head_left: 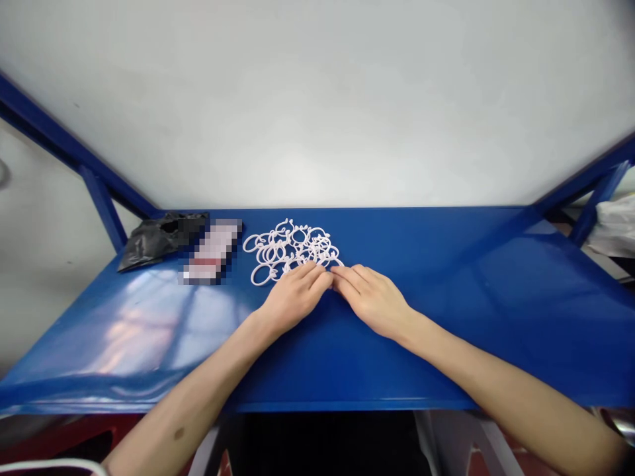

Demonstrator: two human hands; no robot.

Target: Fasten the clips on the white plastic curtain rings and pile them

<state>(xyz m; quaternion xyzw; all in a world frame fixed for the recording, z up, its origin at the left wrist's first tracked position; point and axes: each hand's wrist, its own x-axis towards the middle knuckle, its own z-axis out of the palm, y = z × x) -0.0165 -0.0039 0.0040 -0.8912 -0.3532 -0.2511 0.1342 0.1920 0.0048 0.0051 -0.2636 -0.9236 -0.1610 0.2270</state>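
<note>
A loose pile of white open rings with small knobbed ends, which look like plastic curtain rings (272, 251), lies on the blue table (446, 277). My left hand (296, 294) is at the near edge of the pile, palm down, its fingers curled and closed. Fingertip to fingertip with it, my right hand (372, 297) comes in from the right, its fingers bent and pressed together. One white ring (337, 262) shows just beyond the meeting fingertips. Whatever the fingers pinch is hidden beneath and between them.
Left of the pile lies a blurred-out flat pinkish object (211, 254). Beside it rests a crumpled black plastic bag (156, 241). A white panel (317, 106) rises behind the table, with a blue frame (102, 198) at the left. White bagged material (615, 225) is at far right.
</note>
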